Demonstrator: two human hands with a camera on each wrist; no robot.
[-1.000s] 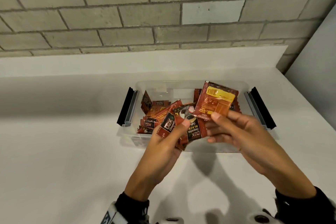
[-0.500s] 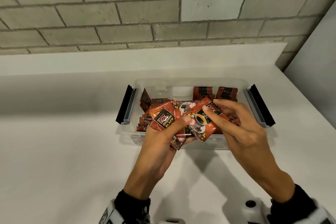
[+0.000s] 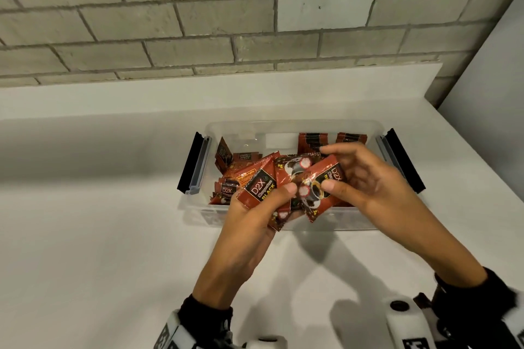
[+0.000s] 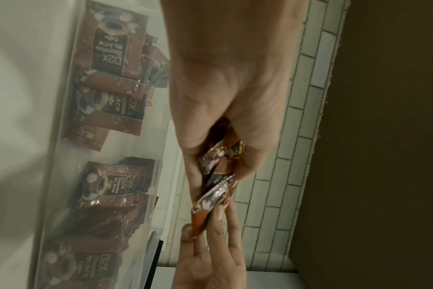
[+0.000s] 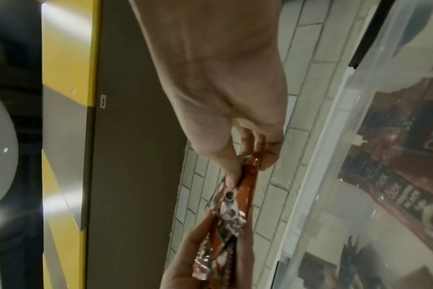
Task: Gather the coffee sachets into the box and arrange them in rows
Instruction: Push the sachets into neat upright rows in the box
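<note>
A clear plastic box [image 3: 292, 123] with black side latches sits on the white counter. Red-brown coffee sachets lie loose in its left part [image 3: 229, 176], and two upright rows [image 3: 312, 140] stand at its back right. Above the box's near wall my left hand [image 3: 279, 197] grips a fanned bunch of sachets [image 3: 258, 187], thumb on top. My right hand [image 3: 337, 176] pinches one sachet [image 3: 320, 187], face up, at the right of that bunch. The left wrist view shows the bunch [image 4: 218, 176] edge-on. In the right wrist view, thumb and fingers pinch the sachet [image 5: 235, 205].
The white counter [image 3: 99, 249] runs out to the left and in front of the box. Behind it a low white ledge meets a grey brick wall [image 3: 198, 22]. A plain white wall [image 3: 487, 93] closes the right side.
My right hand turned its sachet from yellow back up to printed face up and lowered it onto the right of the left hand's bunch. Both hands stay over the box's near wall.
</note>
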